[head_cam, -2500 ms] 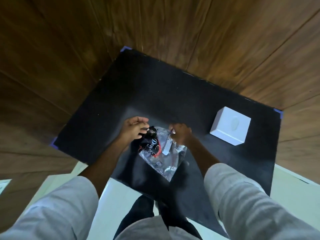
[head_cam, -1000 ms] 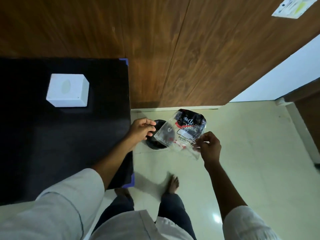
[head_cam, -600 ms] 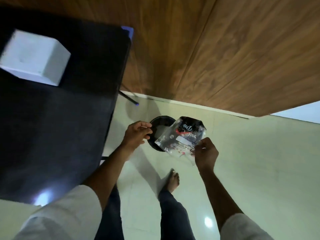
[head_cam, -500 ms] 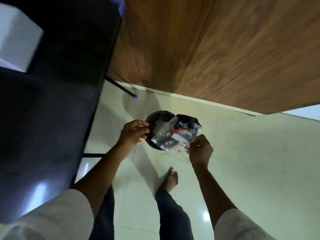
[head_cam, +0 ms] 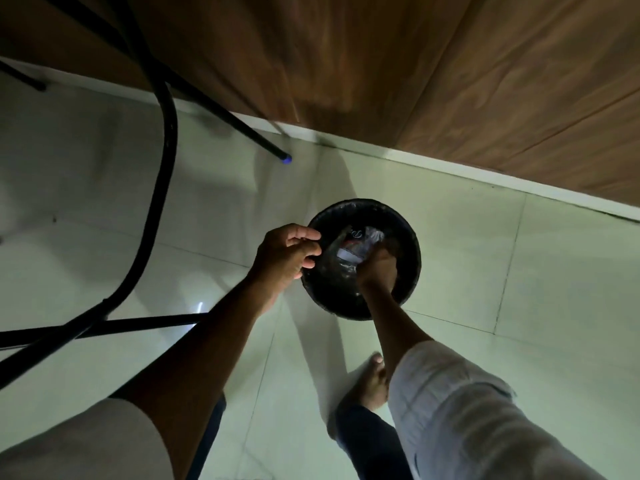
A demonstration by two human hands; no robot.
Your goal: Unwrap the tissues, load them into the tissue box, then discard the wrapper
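The clear plastic tissue wrapper (head_cam: 349, 249), printed in black, red and white, sits crumpled inside a round black bin (head_cam: 405, 282) on the floor. My right hand (head_cam: 375, 268) reaches into the bin with its fingers closed on the wrapper's lower right side. My left hand (head_cam: 289, 254) hovers at the bin's left rim, its fingers curled and pinched at the wrapper's left edge. The tissue box is out of view.
Black metal table legs (head_cam: 162, 161) cross the left side, one ending in a blue-tipped foot (head_cam: 285, 159) near the wall. A wooden wall (head_cam: 381, 64) runs behind the bin. My bare foot (head_cam: 370, 382) stands on pale floor tiles (head_cam: 519, 306) below it.
I have bent lower towards the floor and the table top has left the view. Both hands brought the wrapper down from above the bin into it.
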